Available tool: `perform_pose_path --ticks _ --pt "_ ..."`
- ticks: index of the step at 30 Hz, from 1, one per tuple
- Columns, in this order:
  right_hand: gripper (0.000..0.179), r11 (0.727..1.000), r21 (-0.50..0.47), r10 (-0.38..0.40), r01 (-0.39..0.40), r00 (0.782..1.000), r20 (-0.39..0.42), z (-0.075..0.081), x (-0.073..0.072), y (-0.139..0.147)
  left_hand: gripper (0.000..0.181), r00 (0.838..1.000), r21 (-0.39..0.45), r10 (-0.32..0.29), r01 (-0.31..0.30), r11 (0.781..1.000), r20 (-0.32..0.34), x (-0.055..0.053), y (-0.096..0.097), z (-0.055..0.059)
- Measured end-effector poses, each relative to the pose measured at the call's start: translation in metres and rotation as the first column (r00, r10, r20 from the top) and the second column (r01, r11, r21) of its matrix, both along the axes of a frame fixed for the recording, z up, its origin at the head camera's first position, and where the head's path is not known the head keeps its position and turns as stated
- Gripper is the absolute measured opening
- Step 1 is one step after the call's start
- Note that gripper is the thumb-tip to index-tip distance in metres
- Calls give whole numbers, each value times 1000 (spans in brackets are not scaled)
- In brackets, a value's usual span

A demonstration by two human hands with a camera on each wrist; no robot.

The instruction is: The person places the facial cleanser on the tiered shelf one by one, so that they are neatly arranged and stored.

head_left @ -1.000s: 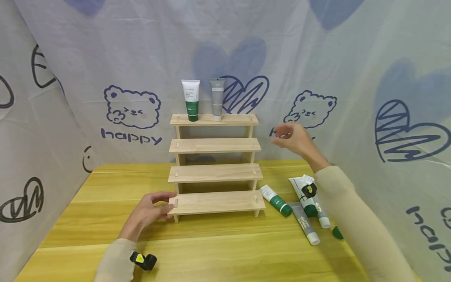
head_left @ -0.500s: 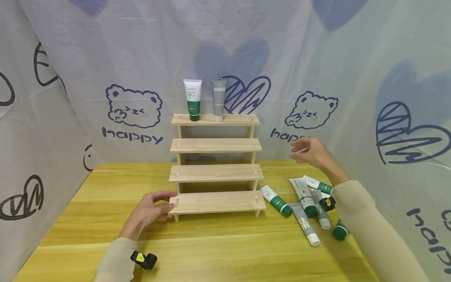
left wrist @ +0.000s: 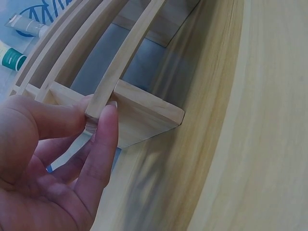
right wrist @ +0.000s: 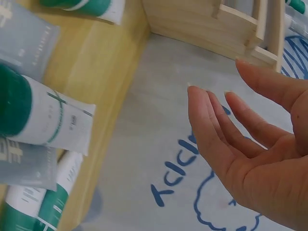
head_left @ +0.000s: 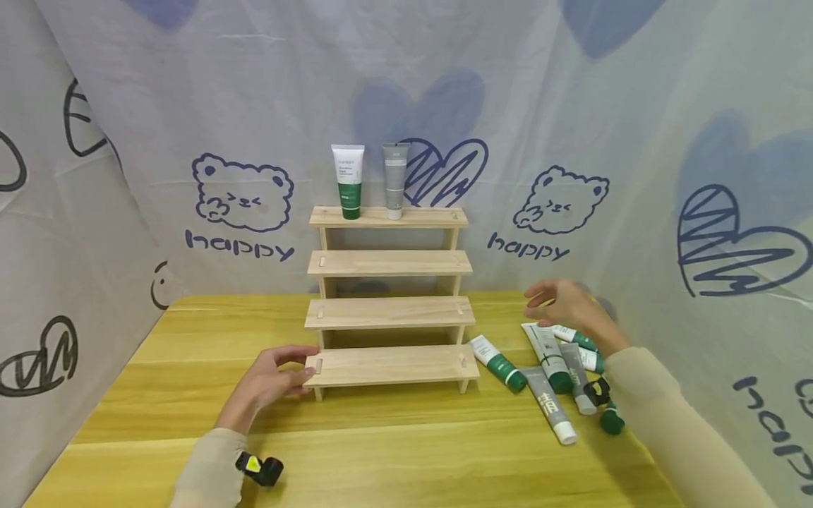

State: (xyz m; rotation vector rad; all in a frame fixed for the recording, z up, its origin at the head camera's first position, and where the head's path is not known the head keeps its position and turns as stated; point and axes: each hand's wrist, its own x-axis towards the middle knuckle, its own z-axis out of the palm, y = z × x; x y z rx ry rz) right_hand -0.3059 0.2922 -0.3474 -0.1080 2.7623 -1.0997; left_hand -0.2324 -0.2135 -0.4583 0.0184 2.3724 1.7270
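Note:
A four-tier wooden display rack (head_left: 389,262) stands on the table. My left hand (head_left: 269,381) pinches the left end of its lowest shelf (left wrist: 126,53) between thumb and fingers. On the top shelf a white-and-green tube (head_left: 348,182) and a grey tube (head_left: 394,181) stand upright on their caps. My right hand (head_left: 565,310) holds nothing, its fingers loosely bent, above a pile of tubes at the right. In the right wrist view a white tube with a green cap (right wrist: 57,113) lies left of this hand (right wrist: 250,149).
Right of the rack lie a small white-and-green tube (head_left: 498,363), a grey tube (head_left: 550,406) with a white cap, another grey tube (head_left: 578,379) and several more white-and-green ones. A printed cloth (head_left: 254,92) hangs behind the wooden table (head_left: 356,458).
My right hand has moved right and down from beside the upper shelves to above the tubes. The left hand stays on the lowest shelf.

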Motion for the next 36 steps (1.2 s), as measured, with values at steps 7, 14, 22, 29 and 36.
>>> perform_pose_path --ticks 7,14,22,29,36 --pt "41 1000 24 13 -14 999 48 -21 -1 -10 45 1000 -5 -2 2 1000 -7 -1 0 0" --pt "43 1000 20 14 -17 991 132 -45 0 -20 45 1000 -11 5 -5 1000 0 -2 -1 1" --pt "43 998 66 -9 -4 980 198 -67 -3 -26 44 1000 -3 2 -2 1000 8 -2 -2 1" --pt "43 996 88 -6 -13 977 213 -75 -2 -25 45 1000 11 -6 6 1000 17 -1 -2 -1" --pt "41 994 102 17 -42 972 235 -80 -1 -21 45 1000 13 -11 11 1000 13 -1 -2 0"
